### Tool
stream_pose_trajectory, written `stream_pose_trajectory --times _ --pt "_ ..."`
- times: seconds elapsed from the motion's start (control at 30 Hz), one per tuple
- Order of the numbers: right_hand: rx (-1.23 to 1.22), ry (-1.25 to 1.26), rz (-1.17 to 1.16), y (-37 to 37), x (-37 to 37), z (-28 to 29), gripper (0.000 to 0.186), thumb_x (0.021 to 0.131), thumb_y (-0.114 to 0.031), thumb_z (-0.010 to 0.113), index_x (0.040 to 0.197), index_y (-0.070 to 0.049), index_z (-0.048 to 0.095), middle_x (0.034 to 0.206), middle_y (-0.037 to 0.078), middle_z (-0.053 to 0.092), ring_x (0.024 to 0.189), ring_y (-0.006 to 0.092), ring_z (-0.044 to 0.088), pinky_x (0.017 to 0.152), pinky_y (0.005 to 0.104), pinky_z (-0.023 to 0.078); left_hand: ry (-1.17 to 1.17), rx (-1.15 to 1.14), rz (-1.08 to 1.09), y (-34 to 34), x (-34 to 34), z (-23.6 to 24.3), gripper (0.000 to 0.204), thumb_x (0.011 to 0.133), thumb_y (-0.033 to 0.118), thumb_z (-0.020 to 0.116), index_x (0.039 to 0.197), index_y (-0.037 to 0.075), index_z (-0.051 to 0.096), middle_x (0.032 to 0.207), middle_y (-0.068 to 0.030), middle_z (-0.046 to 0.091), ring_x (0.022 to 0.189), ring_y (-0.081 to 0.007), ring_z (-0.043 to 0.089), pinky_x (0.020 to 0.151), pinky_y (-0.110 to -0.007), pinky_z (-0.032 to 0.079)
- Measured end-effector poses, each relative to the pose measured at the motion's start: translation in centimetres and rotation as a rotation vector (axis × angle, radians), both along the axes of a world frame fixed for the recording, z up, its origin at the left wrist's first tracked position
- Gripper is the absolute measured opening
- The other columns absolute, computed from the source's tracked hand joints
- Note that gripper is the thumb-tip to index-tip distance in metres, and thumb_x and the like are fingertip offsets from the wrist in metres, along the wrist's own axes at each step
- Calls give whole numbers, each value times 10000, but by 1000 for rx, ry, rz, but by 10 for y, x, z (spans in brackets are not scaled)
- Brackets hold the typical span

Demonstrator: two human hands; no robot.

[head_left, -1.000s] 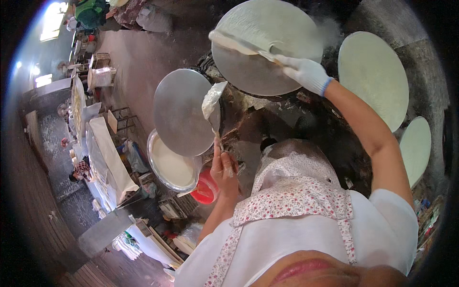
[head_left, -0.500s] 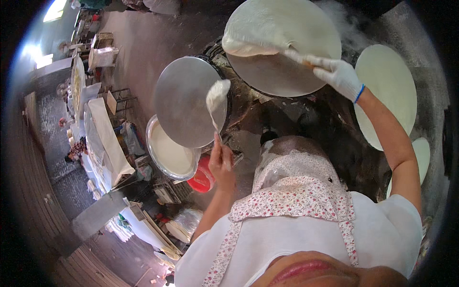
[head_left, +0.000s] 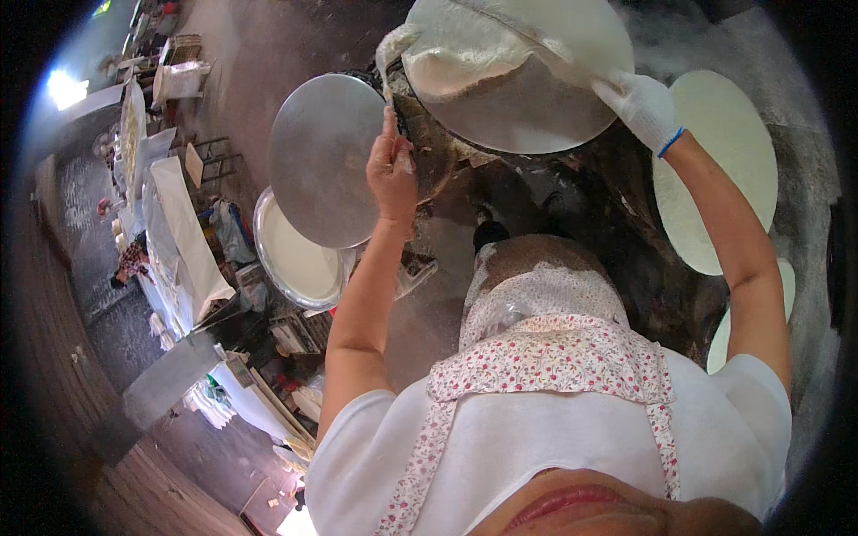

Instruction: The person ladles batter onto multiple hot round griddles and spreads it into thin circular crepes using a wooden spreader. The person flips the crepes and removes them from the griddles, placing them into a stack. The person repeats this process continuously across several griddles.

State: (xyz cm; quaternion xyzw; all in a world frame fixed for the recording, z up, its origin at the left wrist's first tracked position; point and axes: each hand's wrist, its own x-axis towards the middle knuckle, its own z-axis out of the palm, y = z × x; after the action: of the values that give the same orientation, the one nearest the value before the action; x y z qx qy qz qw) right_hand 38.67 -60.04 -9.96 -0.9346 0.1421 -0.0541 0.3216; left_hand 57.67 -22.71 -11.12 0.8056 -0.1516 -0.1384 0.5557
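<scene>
My left hand (head_left: 391, 174) is closed round the handle of a batter-coated ladle (head_left: 398, 45), index finger along it. The ladle's head is at the left rim of a large round griddle (head_left: 545, 116). Thick pale batter (head_left: 469, 70) covers the griddle's far part, and its near part shows bare grey metal. In a white glove with a blue cuff, my right hand (head_left: 650, 109) grips a batter-smeared spreader (head_left: 565, 67) lying slantwise over the batter. The spreader's handle is mostly hidden in the glove. Left of the ladle, a smaller round griddle (head_left: 329, 161) has a bare grey surface.
A basin of batter (head_left: 299, 255) stands beside the smaller griddle. To my right are a round, pale-covered griddle (head_left: 715, 170) and part of another pale disc (head_left: 778, 290). Steam drifts at the far right. Cloth-covered tables (head_left: 188, 228) and a person (head_left: 132, 262) are at the left.
My left hand has carried the ladle away from me, from over the smaller griddle to the large griddle's rim. The spreader in my right hand has swung to a steeper slant across the batter.
</scene>
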Motion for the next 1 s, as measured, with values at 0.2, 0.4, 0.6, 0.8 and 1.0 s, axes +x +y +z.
stream_pose_trajectory --times 0.2,0.4,0.6,0.8,1.0 --pt "-229 -12 172 26 -14 -18 444 1024 -314 648 1467 -299 627 873 127 728 733 322 718 632 430 563 -166 214 -81 36 -51 -5 634 1025 -87 535 1594 193 522 905 57 488 742 -56 454 659 -208 420" --pt "46 189 -7 47 -84 24 451 1029 -189 658 1479 -196 630 1098 99 753 1021 231 731 901 349 569 -90 121 -221 81 -95 37 689 964 -130 544 1586 166 535 889 26 506 724 -76 471 643 -207 424" --pt "547 -291 -351 146 -64 64 474 1057 -156 604 1520 -62 567 1472 134 647 1345 185 607 1177 328 427 -202 -389 -233 104 -46 122 469 1073 124 572 1529 42 496 867 -33 574 638 -104 496 542 -229 425" --pt "360 -17 -310 322 110 -20 810 974 -89 425 1694 -376 193 1065 293 732 972 461 725 900 499 579 -274 -542 -235 136 -13 188 607 1097 306 605 1560 18 340 845 -61 565 603 -117 497 506 -246 413" --pt "427 88 -689 332 135 -19 489 1023 -190 421 1499 -120 506 1122 314 711 1027 473 700 918 566 543 -36 -445 -339 222 -6 172 688 1101 236 595 1643 0 243 844 -48 559 621 -116 500 493 -247 438"
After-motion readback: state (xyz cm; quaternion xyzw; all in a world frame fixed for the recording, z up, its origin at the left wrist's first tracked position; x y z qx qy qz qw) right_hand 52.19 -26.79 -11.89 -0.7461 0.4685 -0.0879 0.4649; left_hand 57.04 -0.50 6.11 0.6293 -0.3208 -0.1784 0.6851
